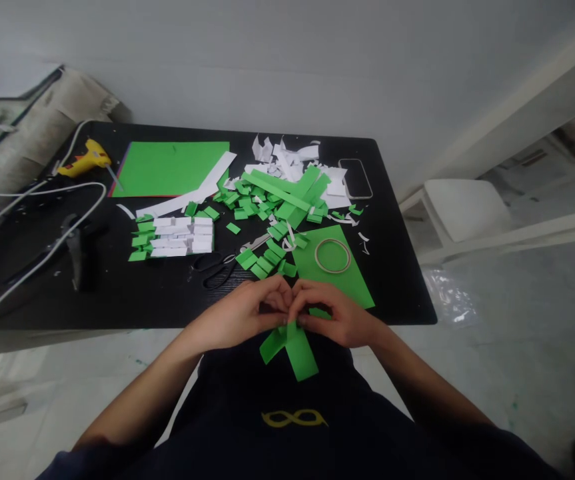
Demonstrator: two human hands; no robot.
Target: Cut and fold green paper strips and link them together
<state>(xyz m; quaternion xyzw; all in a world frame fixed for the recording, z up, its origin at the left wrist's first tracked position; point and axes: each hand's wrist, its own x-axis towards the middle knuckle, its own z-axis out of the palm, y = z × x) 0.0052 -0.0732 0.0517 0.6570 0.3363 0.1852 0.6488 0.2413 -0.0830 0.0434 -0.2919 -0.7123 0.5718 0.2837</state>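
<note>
Close to my body, at the table's front edge, both hands meet on a green paper strip (301,355). My left hand (254,308) pinches it from the left, and my right hand (336,312) pinches it from the right, fingertips almost touching. The strip hangs down in two flaps below my fingers; the part between the fingertips is hidden. Just beyond my hands lie folded green paper pieces (266,259) and a pair of black-handled scissors (220,267). A green sheet (360,288) with a ring-shaped roll (332,256) on it lies past my right hand.
A heap of green and white paper pieces (287,193) covers the black table's middle. To the left are a white and green folded-paper block (182,235), green sheets (172,170), a yellow glue gun (87,159), a white cable (102,193) and a dark tool (74,253).
</note>
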